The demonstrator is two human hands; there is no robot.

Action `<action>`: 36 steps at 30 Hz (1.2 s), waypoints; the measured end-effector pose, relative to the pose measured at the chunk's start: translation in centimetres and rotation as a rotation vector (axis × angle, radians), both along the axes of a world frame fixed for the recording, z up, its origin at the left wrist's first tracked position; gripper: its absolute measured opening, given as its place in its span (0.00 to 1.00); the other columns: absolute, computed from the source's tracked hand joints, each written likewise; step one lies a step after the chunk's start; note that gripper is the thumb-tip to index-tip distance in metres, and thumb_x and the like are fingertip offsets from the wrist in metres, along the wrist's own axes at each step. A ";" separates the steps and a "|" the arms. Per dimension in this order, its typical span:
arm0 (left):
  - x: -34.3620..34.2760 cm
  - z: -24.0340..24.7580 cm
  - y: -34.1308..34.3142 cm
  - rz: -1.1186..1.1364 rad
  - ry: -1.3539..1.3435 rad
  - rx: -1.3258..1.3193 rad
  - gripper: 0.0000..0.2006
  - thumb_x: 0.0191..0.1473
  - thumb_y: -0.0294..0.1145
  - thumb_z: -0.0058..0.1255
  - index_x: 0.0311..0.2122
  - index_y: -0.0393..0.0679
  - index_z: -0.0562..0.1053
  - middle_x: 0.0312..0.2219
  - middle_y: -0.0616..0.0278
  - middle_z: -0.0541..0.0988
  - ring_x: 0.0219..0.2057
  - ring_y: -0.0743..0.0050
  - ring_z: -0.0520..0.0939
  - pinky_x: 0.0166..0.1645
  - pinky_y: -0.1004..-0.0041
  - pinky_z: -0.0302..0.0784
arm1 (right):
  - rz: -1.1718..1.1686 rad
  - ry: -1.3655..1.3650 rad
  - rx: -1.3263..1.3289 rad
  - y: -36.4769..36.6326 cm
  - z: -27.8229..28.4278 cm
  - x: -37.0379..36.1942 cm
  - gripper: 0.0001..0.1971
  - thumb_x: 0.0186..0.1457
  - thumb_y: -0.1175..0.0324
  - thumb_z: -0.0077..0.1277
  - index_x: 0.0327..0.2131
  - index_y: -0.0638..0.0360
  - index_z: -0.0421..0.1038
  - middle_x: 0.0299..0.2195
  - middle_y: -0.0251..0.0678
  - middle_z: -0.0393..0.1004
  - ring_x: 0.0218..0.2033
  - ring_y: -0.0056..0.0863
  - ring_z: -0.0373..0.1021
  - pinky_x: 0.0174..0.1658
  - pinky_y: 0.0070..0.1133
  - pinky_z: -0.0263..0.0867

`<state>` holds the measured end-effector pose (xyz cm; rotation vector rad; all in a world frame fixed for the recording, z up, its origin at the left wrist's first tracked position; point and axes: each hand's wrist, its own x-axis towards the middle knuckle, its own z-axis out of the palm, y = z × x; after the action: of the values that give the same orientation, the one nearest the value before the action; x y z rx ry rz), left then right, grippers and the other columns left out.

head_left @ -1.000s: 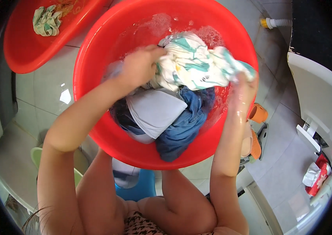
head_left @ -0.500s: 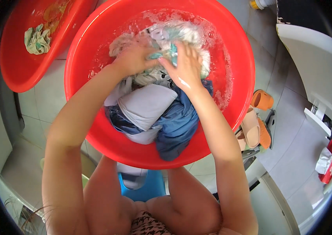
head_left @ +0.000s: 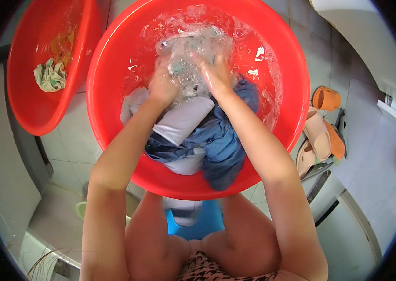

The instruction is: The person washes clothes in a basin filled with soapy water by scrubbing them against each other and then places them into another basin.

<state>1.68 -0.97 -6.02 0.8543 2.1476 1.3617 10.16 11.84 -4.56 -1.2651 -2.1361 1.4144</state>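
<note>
A large red basin (head_left: 293, 89) holds water and a heap of wet laundry. At the far part of the heap, a pale garment with green patches (head_left: 193, 49) is bunched up amid splashing water. My left hand (head_left: 164, 86) grips its left side and my right hand (head_left: 215, 77) its right side. Foam and splashes blur the fingertips of both. Nearer to me lie a folded light grey cloth (head_left: 183, 121) and a dark blue garment (head_left: 223, 147), both touched by neither hand. Another pale cloth (head_left: 133, 104) sits half under my left forearm.
At the far left stands a second red tub (head_left: 22, 89) with a crumpled pale green cloth (head_left: 50, 76) inside. Several slippers (head_left: 317, 136) and an orange shoe (head_left: 326, 98) lie on the tiles right of the basin. Below me is a blue stool (head_left: 202, 222); a white appliance (head_left: 361, 37) is at upper right.
Both hands have pushed down into the water with the pale garment, and splashes now rise around it. The view has shifted, so the surroundings sit further right in the picture.
</note>
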 end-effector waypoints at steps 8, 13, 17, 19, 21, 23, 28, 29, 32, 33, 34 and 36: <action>3.6 8.7 2.8 -0.132 0.169 0.020 0.14 0.43 0.28 0.60 0.38 0.39 0.75 0.30 0.50 0.79 0.33 0.61 0.81 0.40 0.69 0.75 | -0.247 0.591 -1.157 0.6 4.0 0.6 0.08 0.56 0.66 0.50 0.37 0.57 0.70 0.32 0.33 0.72 0.32 0.23 0.71 0.37 0.20 0.69; -1.8 7.0 2.7 -0.018 -0.107 -0.170 0.15 0.48 0.47 0.52 0.32 0.47 0.78 0.28 0.48 0.79 0.30 0.45 0.80 0.37 0.57 0.75 | -0.280 0.502 -0.947 -0.9 7.5 1.2 0.09 0.55 0.65 0.52 0.37 0.59 0.71 0.30 0.30 0.73 0.31 0.16 0.68 0.34 0.18 0.66; -3.3 8.2 2.8 -0.029 0.356 -0.324 0.19 0.51 0.52 0.48 0.38 0.48 0.76 0.37 0.51 0.77 0.36 0.52 0.79 0.39 0.64 0.75 | 0.056 0.238 -0.338 3.7 9.4 4.5 0.20 0.53 0.59 0.55 0.42 0.65 0.70 0.30 0.37 0.78 0.31 0.26 0.74 0.35 0.23 0.68; -3.3 7.8 1.4 -0.078 0.465 -0.412 0.23 0.50 0.50 0.51 0.49 0.49 0.72 0.50 0.54 0.70 0.48 0.54 0.73 0.49 0.60 0.69 | 0.163 -0.181 0.223 5.4 9.3 5.4 0.23 0.52 0.55 0.56 0.45 0.62 0.68 0.32 0.45 0.78 0.35 0.41 0.75 0.36 0.31 0.69; -1.5 5.4 0.3 -0.133 0.780 -0.368 0.27 0.47 0.50 0.54 0.52 0.52 0.70 0.56 0.54 0.65 0.54 0.50 0.69 0.54 0.52 0.65 | 0.260 -0.356 0.224 4.3 9.2 4.6 0.23 0.49 0.58 0.56 0.47 0.58 0.67 0.38 0.48 0.75 0.39 0.47 0.72 0.39 0.35 0.68; 2.4 4.0 0.0 -0.297 0.705 -0.510 0.38 0.41 0.46 0.58 0.60 0.54 0.60 0.63 0.53 0.51 0.61 0.42 0.55 0.58 0.32 0.43 | 0.381 -0.320 0.520 2.5 6.6 5.2 0.22 0.51 0.61 0.54 0.48 0.58 0.66 0.43 0.49 0.71 0.45 0.46 0.67 0.49 0.33 0.62; 5.8 1.3 -3.4 -0.354 0.239 -0.496 0.41 0.42 0.43 0.58 0.62 0.47 0.55 0.64 0.45 0.45 0.63 0.36 0.44 0.64 0.44 0.39 | 0.545 -0.491 0.473 0.0 3.6 7.0 0.33 0.49 0.58 0.52 0.59 0.53 0.55 0.57 0.47 0.58 0.59 0.48 0.52 0.60 0.39 0.46; 6.2 0.2 -4.1 -0.316 0.260 -0.494 0.40 0.42 0.44 0.58 0.61 0.47 0.57 0.63 0.45 0.46 0.63 0.35 0.45 0.64 0.42 0.40 | 0.555 -0.515 0.468 -0.6 3.2 7.2 0.34 0.49 0.57 0.52 0.60 0.52 0.54 0.58 0.47 0.56 0.60 0.48 0.51 0.61 0.39 0.44; 6.8 -2.0 -4.6 -0.294 0.390 -0.550 0.38 0.41 0.46 0.60 0.58 0.46 0.62 0.63 0.43 0.48 0.62 0.32 0.47 0.63 0.41 0.41 | 0.576 -0.560 0.467 -1.1 1.6 7.9 0.36 0.49 0.54 0.51 0.61 0.50 0.53 0.62 0.47 0.50 0.63 0.48 0.47 0.62 0.39 0.43; 6.0 -2.5 -4.1 -0.346 0.484 -0.614 0.37 0.40 0.46 0.60 0.57 0.46 0.63 0.63 0.44 0.49 0.62 0.31 0.48 0.64 0.41 0.41 | 0.580 -0.566 0.474 -0.8 1.1 7.8 0.36 0.49 0.54 0.51 0.61 0.50 0.53 0.63 0.47 0.48 0.63 0.47 0.46 0.62 0.39 0.43; 5.4 -2.8 -3.5 -0.343 0.534 -0.603 0.37 0.40 0.46 0.61 0.57 0.46 0.64 0.63 0.44 0.49 0.61 0.32 0.49 0.64 0.43 0.42 | 0.556 -0.552 0.466 -0.5 0.4 7.2 0.34 0.49 0.53 0.50 0.60 0.50 0.55 0.63 0.47 0.49 0.63 0.47 0.46 0.63 0.39 0.42; 4.1 -3.3 -2.7 -0.275 0.590 -0.517 0.37 0.38 0.47 0.62 0.55 0.45 0.66 0.62 0.45 0.49 0.61 0.33 0.50 0.64 0.47 0.44 | 0.514 -0.523 0.446 -0.1 -0.3 5.5 0.32 0.51 0.50 0.48 0.58 0.51 0.58 0.62 0.47 0.50 0.63 0.47 0.47 0.63 0.40 0.41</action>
<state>5.79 -3.69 -9.36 1.3745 2.5037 0.3989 15.62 11.72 -4.83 -1.0241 -3.0736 0.6981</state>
